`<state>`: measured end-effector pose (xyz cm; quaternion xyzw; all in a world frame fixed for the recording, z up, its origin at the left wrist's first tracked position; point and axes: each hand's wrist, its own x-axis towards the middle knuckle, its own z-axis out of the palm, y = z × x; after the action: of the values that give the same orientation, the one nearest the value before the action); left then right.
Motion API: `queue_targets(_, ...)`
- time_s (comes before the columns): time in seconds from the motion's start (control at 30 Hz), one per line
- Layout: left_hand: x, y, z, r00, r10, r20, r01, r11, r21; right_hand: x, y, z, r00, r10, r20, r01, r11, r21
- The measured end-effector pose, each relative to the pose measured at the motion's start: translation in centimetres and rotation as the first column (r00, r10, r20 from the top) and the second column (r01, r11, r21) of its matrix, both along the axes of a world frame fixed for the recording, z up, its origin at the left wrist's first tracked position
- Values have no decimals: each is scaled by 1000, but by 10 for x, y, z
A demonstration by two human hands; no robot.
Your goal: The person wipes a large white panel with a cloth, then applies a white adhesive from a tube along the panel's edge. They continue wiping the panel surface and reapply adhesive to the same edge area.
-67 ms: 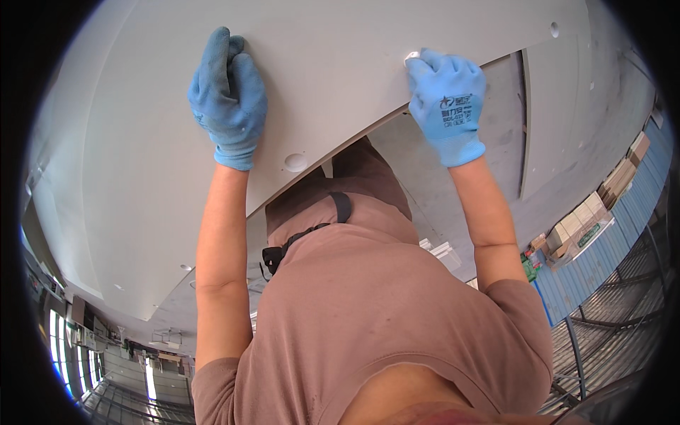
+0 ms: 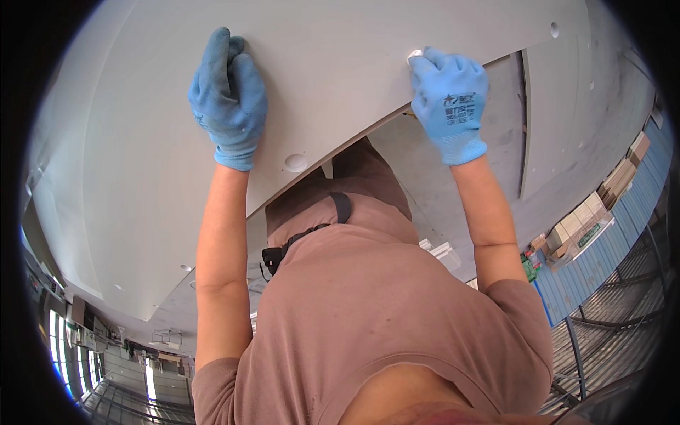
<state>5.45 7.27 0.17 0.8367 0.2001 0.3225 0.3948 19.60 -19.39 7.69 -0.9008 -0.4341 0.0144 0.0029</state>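
Note:
A large pale grey panel (image 2: 333,64) lies in front of me. My left hand (image 2: 230,103), in a blue work glove, rests on it with the fingers stretched toward the far side. A gap shows between finger and thumb, and nothing is seen in that hand. At the panel's near edge, my right hand (image 2: 450,103), gloved in the same blue, is closed with its fingers pinching a small white piece (image 2: 415,54) against the panel face. Most of that piece is hidden by the glove, so its kind cannot be made out.
Round recesses mark the panel, with one hole (image 2: 295,163) near my left wrist and another hole (image 2: 554,30) at the far right. A second grey panel (image 2: 559,113) stretches to the right. Beyond it, boxes (image 2: 577,223) sit beside blue corrugated sheeting (image 2: 602,258).
My right hand and the white piece have shifted very slightly to the right. The left hand stays where it was.

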Motion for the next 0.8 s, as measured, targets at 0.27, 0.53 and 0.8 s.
queue_targets(0.27, 1, 0, 0, 1000, 2, 22, -2, 1000, 20, 20, 9, -1, 998, 60, -24, -59, 997, 44)
queue_targets(0.53, 1, 5, 4, 998, -62, 24, 57, 987, 151, 17, 38, -4, 921, 383, 75, -381, 924, -38)
queue_targets(0.8, 0, 5, 3, 998, -60, 2, 59, 993, 103, 32, 27, 9, 954, 297, 42, -288, 946, -146)
